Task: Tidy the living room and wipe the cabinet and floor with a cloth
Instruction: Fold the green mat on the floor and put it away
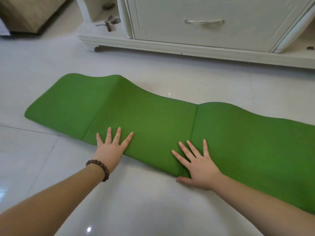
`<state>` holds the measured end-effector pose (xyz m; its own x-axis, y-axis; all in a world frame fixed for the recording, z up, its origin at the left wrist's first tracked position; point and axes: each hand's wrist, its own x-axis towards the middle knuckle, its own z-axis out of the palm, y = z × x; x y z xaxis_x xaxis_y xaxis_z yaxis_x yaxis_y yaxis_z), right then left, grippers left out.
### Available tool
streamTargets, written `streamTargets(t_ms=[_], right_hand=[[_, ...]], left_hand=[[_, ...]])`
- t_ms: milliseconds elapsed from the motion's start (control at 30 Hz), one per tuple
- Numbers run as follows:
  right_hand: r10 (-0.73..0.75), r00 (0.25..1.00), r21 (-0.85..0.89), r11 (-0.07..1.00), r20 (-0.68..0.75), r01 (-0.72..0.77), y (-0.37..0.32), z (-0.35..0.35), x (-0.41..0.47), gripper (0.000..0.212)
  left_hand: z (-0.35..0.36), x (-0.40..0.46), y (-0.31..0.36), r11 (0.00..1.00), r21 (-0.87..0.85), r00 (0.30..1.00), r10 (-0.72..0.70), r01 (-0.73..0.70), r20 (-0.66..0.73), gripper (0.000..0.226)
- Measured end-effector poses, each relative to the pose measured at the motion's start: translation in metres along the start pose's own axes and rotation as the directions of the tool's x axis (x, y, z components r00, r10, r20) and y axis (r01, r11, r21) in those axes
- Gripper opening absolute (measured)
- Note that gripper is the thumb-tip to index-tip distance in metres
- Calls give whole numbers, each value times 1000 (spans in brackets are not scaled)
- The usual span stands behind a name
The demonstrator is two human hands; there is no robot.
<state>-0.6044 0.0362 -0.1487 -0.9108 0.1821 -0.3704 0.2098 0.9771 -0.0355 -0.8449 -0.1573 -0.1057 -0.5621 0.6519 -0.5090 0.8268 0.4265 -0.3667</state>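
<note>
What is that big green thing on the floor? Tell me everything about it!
The green mat is long, soft-looking and foam-like. It lies across the white tiled floor in front of a white cabinet. Creases split it into panels, and its far edge humps up in waves. The left hand and right hand press flat on its near edge.

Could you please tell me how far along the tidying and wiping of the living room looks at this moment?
Done: nothing can be confirmed; no cleaning cloth is in view. In hand: the left hand and right hand press flat, fingers spread, on the near edge of the green mat lying creased and wavy on the floor. Left: wiping the white cabinet and the floor, and clearing the small metal parts on the cabinet's base.
</note>
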Motion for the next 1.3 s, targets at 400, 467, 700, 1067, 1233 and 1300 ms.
streamTargets(t_ms=[400,467,700,1067,1233,1300], right_hand=[[203,975,100,976,-86,-194,6,23,-11,75],[344,936,114,935,-69,-335,22,24,-6,75],[271,962,123,954,35,-273,-20,7,32,83],[-146,984,-35,988,100,150,-99,-38,121,80],[-214,966,-37,977,-142,211,-156,-74,185,65],[-228,943,-37,973,-242,226,-182,-82,214,60]], left_hand=[[61,-35,6,974,-226,979,14,33,202,88],[59,-37,6,969,-245,973,19,39,230,95],[22,-55,15,900,-430,985,5,70,170,72],[83,-51,-85,831,-469,947,-317,299,41,79],[90,9,-117,917,-392,976,-149,76,-161,79],[102,25,-123,911,-411,986,-86,21,-141,78]])
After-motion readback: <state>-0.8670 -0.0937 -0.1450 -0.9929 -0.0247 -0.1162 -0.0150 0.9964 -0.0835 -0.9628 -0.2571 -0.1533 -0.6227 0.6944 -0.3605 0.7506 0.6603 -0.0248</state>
